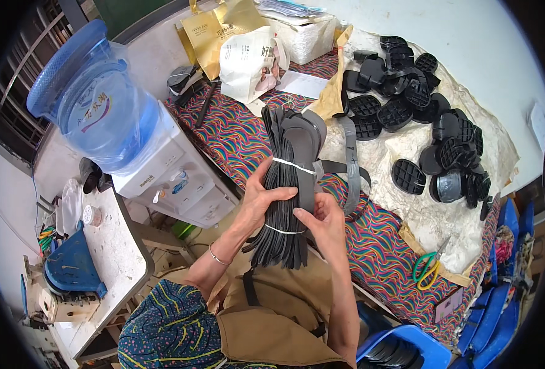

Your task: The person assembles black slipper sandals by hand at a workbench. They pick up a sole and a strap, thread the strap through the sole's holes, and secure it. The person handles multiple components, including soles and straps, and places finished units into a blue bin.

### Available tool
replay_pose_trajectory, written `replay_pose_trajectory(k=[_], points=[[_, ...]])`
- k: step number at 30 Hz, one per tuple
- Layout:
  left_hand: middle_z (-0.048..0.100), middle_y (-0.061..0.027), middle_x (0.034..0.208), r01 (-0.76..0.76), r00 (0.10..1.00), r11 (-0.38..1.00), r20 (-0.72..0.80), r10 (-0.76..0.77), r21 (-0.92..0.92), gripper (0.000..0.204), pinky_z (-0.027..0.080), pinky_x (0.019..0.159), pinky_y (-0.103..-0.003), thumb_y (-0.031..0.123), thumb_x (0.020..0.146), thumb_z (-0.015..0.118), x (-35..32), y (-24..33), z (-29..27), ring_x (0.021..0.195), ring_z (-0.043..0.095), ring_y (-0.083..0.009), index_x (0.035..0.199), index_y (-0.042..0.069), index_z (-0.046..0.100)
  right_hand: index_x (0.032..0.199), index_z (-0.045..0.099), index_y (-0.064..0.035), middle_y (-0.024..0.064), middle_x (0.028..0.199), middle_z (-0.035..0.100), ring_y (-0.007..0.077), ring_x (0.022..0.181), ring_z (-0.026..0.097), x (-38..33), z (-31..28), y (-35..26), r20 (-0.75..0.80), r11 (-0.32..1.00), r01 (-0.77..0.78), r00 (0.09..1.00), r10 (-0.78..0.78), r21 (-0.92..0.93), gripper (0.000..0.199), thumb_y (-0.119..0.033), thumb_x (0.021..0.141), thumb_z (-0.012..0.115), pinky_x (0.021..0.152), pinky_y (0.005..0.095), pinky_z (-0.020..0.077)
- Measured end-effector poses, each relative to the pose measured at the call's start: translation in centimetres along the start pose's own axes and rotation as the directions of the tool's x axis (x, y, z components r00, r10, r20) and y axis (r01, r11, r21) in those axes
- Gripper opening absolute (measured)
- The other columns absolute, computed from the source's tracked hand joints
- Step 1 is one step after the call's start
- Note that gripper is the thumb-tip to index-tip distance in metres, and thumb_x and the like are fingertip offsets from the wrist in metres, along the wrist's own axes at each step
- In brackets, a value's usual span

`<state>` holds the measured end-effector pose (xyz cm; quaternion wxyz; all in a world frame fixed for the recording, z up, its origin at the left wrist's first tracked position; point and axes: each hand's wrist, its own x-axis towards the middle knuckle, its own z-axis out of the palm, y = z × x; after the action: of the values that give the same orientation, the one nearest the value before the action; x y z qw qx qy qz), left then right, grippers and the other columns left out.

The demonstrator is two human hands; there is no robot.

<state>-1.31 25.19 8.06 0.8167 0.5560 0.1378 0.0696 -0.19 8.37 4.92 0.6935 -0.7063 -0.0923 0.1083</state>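
Note:
A thick bundle of thin black strips (278,212) is held upright between my two hands above the table edge. Two white bands (293,164) go round it, one near the upper part and one lower down. Wider dark grey pieces lie along its right side and curve at the top. My left hand (256,203) is closed round the left side, thumb across the strips. On the right side, my right hand (325,224) pinches the bundle with its thumb on the front; some of its fingers are hidden behind. Just right of the bundle lies a looped dark strap (350,166).
Black heel-shaped pieces (401,114) lie heaped on a whitish sheet (392,147) at the right. Scissors (428,270) with green and yellow handles rest on the patterned tablecloth (371,246). A water dispenser (180,175) stands left; a blue bin (417,341) is below right.

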Motion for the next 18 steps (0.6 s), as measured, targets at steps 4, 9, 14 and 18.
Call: replay_pose_trajectory(k=[4,9,14,18], points=[[0.059,-0.0125,0.123,0.004,0.994,0.999,0.113,-0.008,0.035,0.093,0.05,0.092,-0.031,-0.007,0.067,0.075,0.4,-1.0,-0.6,0.106,0.062,-0.0185,0.148,-0.007,0.031,0.103,0.059,0.0042,0.0084,0.093,0.067,0.0122,0.082,0.062,-0.2,-1.1,0.3,0.033,0.998,-0.052,0.998,0.051,0.028,0.032,-0.008,0.078,0.076,0.075,0.0289,0.0496],[0.056,-0.012,0.128,0.084,0.983,0.996,0.165,-0.083,0.002,0.09,0.048,0.094,-0.031,-0.003,0.069,0.073,0.7,-1.3,-0.5,0.11,0.06,-0.0185,0.148,-0.008,0.03,0.104,0.06,0.0039,0.008,0.095,0.068,0.0133,0.084,0.062,-0.7,-1.2,-1.0,0.034,0.928,-0.115,0.993,0.11,0.356,0.032,-0.007,0.078,0.075,0.078,0.0294,0.0495],[0.055,-0.0162,0.127,0.133,0.979,0.989,0.146,-0.142,0.066,0.105,0.051,0.089,-0.032,0.002,0.065,0.079,0.9,-3.0,-1.0,0.11,0.06,-0.0218,0.149,-0.011,0.019,0.103,0.064,0.0054,0.009,0.094,0.069,0.014,0.084,0.063,-0.4,-0.1,-2.0,0.013,0.931,-0.086,0.996,0.087,0.356,0.03,-0.013,0.082,0.074,0.075,0.0298,0.0487],[0.045,-0.0205,0.136,0.177,0.96,0.984,0.219,-0.176,0.016,0.117,0.044,0.101,-0.034,0.0,0.06,0.078,1.1,-2.8,-1.1,0.121,0.053,-0.0267,0.151,-0.014,0.006,0.09,0.062,0.0056,0.014,0.085,0.066,0.014,0.077,0.06,-0.6,0.6,-1.8,-0.084,1.0,0.018,0.996,-0.016,0.019,0.031,-0.021,0.082,0.075,0.068,0.0318,0.0468]])
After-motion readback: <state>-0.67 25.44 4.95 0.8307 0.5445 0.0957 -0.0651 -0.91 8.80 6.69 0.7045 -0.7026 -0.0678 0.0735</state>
